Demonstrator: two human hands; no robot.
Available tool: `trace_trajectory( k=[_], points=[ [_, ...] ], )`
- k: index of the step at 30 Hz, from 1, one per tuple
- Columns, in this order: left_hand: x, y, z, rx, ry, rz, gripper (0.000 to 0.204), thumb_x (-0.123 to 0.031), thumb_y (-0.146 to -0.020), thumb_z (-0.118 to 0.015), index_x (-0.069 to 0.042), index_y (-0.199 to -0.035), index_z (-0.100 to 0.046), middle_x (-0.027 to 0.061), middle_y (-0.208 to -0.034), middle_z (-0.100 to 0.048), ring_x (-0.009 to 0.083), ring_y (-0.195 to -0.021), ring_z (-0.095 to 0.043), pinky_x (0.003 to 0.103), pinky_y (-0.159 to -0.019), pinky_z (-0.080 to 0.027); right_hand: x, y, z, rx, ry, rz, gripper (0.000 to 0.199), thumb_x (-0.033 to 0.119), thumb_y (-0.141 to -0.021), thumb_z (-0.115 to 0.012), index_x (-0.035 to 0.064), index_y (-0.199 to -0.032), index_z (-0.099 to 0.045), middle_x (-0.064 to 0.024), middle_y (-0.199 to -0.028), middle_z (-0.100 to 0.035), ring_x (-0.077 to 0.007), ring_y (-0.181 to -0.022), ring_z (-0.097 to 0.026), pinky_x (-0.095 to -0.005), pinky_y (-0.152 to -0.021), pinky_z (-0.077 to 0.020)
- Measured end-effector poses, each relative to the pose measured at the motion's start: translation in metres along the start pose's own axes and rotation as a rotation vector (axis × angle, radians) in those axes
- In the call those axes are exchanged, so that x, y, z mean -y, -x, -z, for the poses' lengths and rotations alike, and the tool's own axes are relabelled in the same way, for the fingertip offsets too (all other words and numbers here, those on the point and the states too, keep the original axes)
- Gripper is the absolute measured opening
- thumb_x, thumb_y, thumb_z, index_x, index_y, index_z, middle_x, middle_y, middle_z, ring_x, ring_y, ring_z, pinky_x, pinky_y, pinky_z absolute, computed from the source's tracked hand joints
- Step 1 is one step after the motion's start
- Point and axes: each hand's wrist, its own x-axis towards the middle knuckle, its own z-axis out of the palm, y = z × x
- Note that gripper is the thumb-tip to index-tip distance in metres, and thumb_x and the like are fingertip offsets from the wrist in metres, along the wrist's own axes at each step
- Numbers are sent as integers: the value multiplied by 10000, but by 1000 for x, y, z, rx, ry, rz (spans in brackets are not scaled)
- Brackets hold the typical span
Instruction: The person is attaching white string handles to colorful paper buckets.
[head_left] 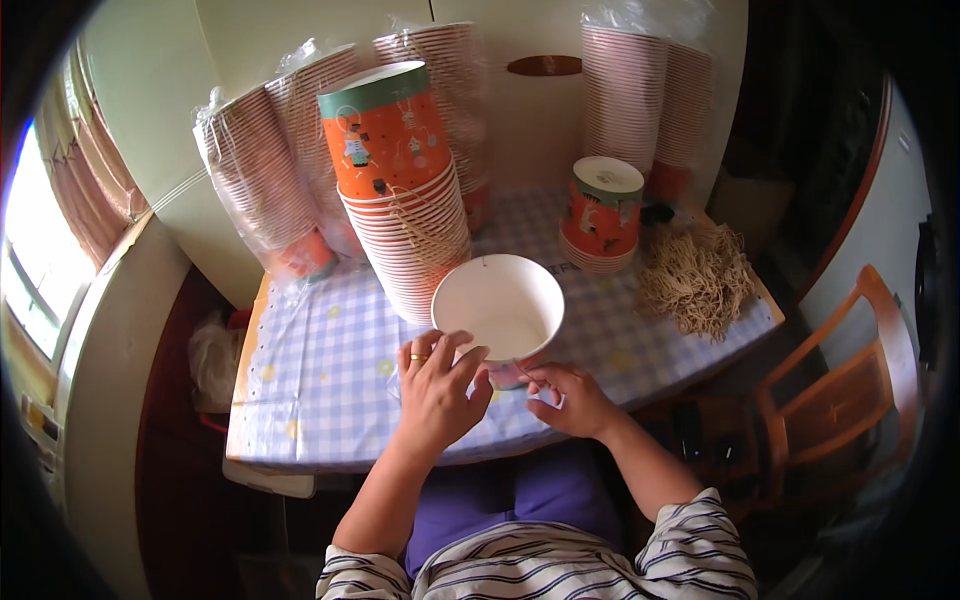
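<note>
A paper bucket [500,305] stands upright at the near middle of the table, white inside, with a printed outer wall. My left hand [437,385] is at its near left rim, the fingers apart and bent, with a ring on one of them. Close to the bucket's near right wall is my right hand [570,397], thumb and fingers pinched together. What the pinch holds, if anything, is too small to make out. Right of the bucket lies a heap of tan cords [698,280].
A tall leaning stack of nested orange buckets [390,150], with tan cords hanging on it, rises behind left. A shorter upside-down stack [603,212] stands behind right. Plastic-wrapped stacks [625,100] line the wall. A checked cloth [320,400] covers the table; a wooden chair [840,385] is at right.
</note>
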Motion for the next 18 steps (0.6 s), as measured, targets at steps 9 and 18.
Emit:
trace_trajectory(
  k=[9,18],
  points=[
    [0,-15,-10,71,205,-93,187,-123,-678,-695,-98,-860,-656,46,-897,-606,249,-942,-552,414,-909,-379,4,-8,-32,-129,-653,-169,172,145,-912,-573,-7,-988,-599,-50,-856,-638,-92,-689,-586,-240,-639,-486],
    [8,-15,-21,122,279,-67,110,-106,-700,-695,-82,-799,-655,46,-789,-606,235,-834,-570,378,-876,-402,9,-13,-37,-213,-448,-260,178,157,-899,-591,-6,-946,-646,-54,-776,-670,-102,-668,-617,-244,-613,-489]
  ],
)
